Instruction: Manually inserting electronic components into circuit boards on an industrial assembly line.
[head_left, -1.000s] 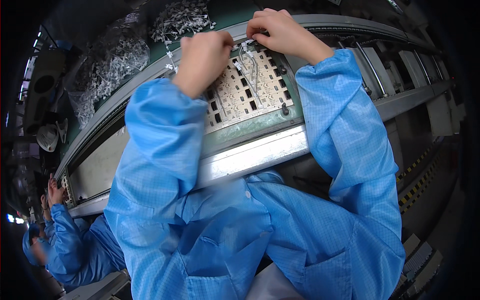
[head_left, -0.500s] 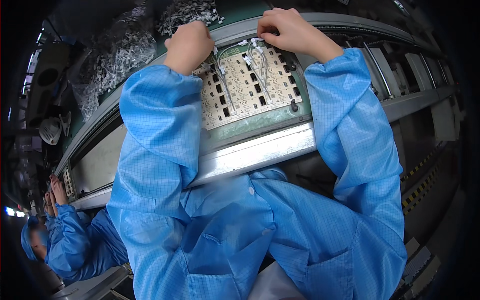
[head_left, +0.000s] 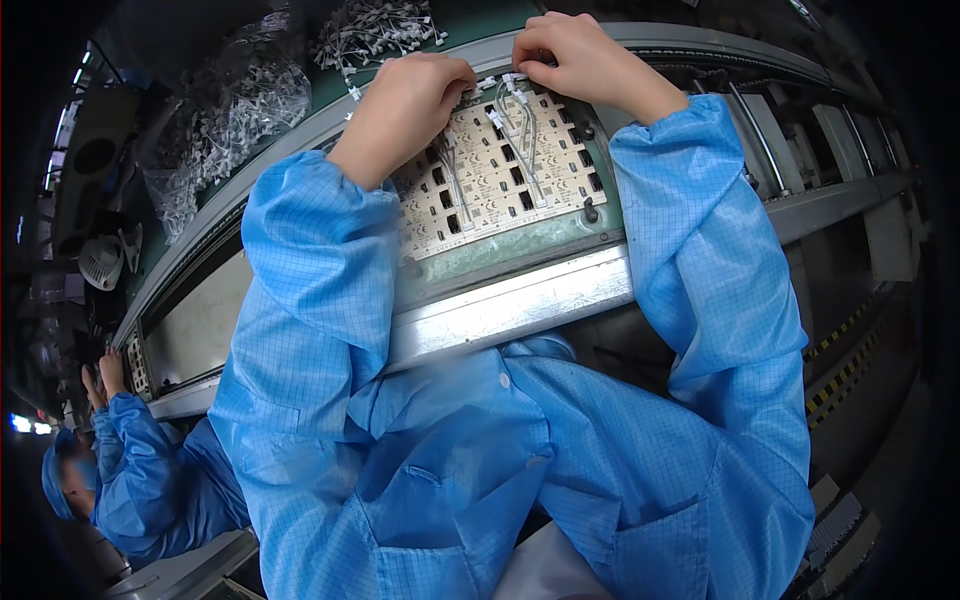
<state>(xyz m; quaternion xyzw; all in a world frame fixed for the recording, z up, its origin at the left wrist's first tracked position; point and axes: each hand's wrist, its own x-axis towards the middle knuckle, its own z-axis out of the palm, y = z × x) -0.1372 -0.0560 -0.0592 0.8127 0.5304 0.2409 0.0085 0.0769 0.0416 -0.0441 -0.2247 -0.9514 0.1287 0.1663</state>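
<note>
Pinching small white connectors at the far edge of the circuit panel, the left hand and right hand are seen close together.

Both hands pinch white wire connectors at circuit board top edge.

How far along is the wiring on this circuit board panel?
Done: several white wire leads already lie across the circuit board panel. In hand: the left hand and right hand pinch white connectors at its far edge. Left: many slots look bare; loose leads wait beyond.
</note>
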